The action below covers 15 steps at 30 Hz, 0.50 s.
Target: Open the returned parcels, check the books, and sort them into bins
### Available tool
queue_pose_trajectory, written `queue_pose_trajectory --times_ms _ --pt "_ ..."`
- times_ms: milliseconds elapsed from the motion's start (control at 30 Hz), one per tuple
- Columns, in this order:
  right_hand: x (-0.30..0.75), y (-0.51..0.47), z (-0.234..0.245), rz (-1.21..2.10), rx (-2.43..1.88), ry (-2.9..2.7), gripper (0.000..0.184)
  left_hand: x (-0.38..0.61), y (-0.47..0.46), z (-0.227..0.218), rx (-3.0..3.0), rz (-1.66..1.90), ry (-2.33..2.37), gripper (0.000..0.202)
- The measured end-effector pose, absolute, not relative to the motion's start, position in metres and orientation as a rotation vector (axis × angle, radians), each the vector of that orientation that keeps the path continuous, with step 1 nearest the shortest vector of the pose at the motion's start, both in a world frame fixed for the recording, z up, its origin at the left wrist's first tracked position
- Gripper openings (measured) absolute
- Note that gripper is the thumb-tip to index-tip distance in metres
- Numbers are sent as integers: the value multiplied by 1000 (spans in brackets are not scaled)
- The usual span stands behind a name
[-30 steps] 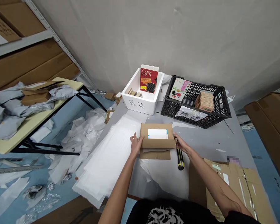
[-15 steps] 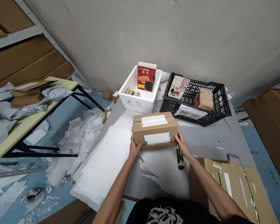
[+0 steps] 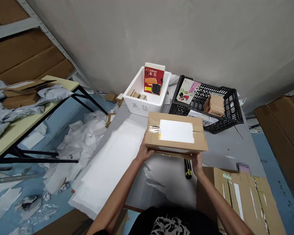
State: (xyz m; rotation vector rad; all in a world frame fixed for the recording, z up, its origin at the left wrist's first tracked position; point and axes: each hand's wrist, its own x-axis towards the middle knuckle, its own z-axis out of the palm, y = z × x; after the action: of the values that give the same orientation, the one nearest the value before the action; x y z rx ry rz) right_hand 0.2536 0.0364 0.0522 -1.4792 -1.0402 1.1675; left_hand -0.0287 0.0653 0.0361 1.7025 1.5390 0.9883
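Between my two hands is a taped brown cardboard box (image 3: 152, 138) with a large white label (image 3: 176, 131) on its upper face. My left hand (image 3: 144, 150) grips its left end, and my right hand (image 3: 197, 163) holds it from below at the right corner; some of the fingers are hidden by the box. A black and yellow utility knife (image 3: 188, 170) lies on the table just under the box, beside my right hand. White packing sheets (image 3: 112, 166) are spread in a stack left of my left hand.
Behind the box stand a white foam bin (image 3: 143, 107) with books and a black plastic crate (image 3: 231, 122) with books and cards. A large carton (image 3: 245, 192) is at the right front. To the left are a yellow-topped table (image 3: 22, 129) and scattered wrapping (image 3: 71, 143) on the floor.
The cardboard box has been lifted and tilted so its labelled top faces me more. It has shifted right, and my right hand has moved under its corner.
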Motion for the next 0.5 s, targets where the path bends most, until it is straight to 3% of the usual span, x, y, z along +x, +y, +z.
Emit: queue_pose_trajectory --times_ms 167,300,500 --pt "246 45 60 970 -1374 -1017 70 -13 70 53 1776 1133 1417 89" --pt "243 45 58 1067 -1366 -975 72 -6 70 67 1696 1276 1349 80" --pt "253 52 60 1207 -1380 -1052 66 -7 79 95 1668 1129 1552 52"
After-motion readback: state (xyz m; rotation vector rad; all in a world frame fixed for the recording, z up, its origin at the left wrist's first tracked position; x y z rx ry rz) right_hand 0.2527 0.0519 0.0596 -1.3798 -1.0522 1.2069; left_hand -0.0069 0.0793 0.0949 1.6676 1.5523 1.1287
